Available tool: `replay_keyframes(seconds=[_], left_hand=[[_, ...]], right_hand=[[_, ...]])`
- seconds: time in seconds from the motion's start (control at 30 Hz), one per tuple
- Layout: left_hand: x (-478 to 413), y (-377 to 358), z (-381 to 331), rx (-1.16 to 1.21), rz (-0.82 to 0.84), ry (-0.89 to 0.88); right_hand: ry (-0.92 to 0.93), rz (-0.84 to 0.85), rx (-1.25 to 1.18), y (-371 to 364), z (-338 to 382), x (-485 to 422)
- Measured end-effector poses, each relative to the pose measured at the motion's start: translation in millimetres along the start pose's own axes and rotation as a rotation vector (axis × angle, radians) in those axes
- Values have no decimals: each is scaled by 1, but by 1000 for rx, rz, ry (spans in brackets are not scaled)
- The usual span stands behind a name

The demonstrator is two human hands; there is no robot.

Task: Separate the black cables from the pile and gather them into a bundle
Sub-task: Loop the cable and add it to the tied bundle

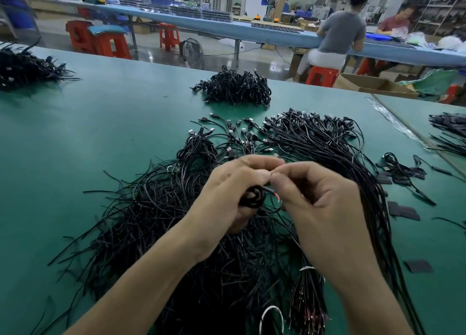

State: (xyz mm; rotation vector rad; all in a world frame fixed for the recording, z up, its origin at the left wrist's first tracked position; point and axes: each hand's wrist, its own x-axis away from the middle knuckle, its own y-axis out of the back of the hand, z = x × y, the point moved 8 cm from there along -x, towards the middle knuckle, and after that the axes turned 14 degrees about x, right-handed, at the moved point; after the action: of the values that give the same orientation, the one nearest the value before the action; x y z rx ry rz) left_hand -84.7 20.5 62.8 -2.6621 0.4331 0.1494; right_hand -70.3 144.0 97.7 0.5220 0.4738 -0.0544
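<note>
A big loose pile of black cables point(156, 223) with USB plugs at the far ends covers the green table point(100, 123) in front of me. Above the pile my left hand point(227, 193) grips a small coiled loop of black cable point(253, 196). My right hand point(325, 198) pinches the free end of that cable point(273, 198), which shows a bit of red, right beside my left thumb. Both hands touch at the fingertips. A long straight sheaf of cables point(348, 163) runs under my right hand.
A finished heap of coiled cables point(234, 87) sits farther back, another heap point(22, 67) at the far left. Black strips point(403, 211) lie at the right with more cables point(448, 130). Two people sit at a blue bench point(252, 32) beyond red stools point(321, 76).
</note>
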Motion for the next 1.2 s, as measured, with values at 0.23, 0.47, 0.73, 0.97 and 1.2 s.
replay_keyframes(seconds=[0.23, 0.47, 0.73, 0.97, 1.2], left_hand=[[-2, 14, -9, 0, -138, -114], [-1, 22, -4, 5, -292, -165], [0, 12, -9, 31, -202, -247], [0, 18, 2, 45, -277, -169], [-3, 21, 16, 73, -341, -36]], right_hand=[[270, 93, 448, -4, 19, 5], [11, 47, 298, -2, 1, 3], [-113, 80, 1, -16, -8, 5], [172, 57, 463, -16, 15, 6], [217, 156, 593, -28, 18, 13]])
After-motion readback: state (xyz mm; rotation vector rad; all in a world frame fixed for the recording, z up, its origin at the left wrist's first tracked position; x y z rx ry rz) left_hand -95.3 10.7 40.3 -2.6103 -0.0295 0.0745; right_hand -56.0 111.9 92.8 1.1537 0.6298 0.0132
